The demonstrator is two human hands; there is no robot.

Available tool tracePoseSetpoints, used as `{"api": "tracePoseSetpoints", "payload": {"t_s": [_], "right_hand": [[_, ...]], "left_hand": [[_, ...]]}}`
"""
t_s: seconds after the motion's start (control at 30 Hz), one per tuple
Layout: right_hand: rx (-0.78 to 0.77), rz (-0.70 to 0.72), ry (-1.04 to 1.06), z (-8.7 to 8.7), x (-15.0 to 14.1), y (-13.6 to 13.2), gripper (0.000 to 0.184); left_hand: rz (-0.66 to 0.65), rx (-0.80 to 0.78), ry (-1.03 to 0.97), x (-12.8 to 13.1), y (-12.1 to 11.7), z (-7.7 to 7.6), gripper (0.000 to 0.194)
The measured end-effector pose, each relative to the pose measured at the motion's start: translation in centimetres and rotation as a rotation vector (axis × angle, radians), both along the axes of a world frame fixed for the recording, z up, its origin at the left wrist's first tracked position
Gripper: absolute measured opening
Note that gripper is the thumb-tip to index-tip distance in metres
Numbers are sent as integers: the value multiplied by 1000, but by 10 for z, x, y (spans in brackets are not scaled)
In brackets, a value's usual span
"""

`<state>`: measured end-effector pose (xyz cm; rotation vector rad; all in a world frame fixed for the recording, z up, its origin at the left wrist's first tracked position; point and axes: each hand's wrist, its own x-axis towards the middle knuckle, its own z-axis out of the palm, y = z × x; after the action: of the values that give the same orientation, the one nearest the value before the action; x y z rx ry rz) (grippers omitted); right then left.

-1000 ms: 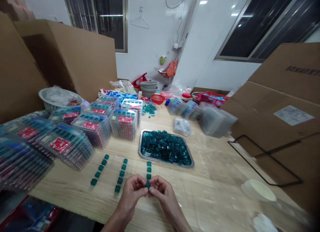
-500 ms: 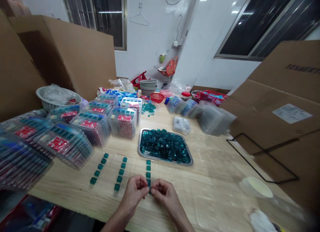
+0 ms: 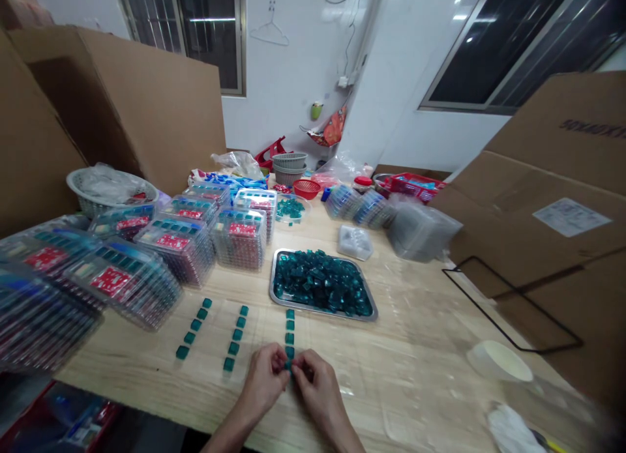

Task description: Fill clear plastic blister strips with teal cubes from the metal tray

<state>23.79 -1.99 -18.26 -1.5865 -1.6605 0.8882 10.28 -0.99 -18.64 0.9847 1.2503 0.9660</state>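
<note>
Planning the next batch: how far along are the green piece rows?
Looks done: left row and middle row, five pieces each.
In hand: right row, four pieces laid, with left hand and right hand fingertips at the fifth piece; grip unclear.
Left: probably just settling that piece. The tray is heaped with more; can't tell if further rows are due.

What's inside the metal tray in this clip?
The metal tray holds a heap of dark green pieces. The heap covers the tray's floor, so whatever lies beneath cannot be seen.
</note>
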Motion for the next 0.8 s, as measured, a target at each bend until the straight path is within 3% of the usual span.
{"api": "tracePoseSetpoints", "payload": {"t_s": [0.17, 0.6, 0.8], "right_hand": [[67, 34, -107, 2, -2, -1, 14], [25, 138, -315, 8, 1, 0, 23], [-21, 160, -213, 13, 2, 3, 26]], "left_hand": [[68, 0, 13, 1, -2, 0, 14], [-38, 89, 174, 0, -1, 8, 10], [-107, 131, 219, -4, 2, 8, 7]]}}
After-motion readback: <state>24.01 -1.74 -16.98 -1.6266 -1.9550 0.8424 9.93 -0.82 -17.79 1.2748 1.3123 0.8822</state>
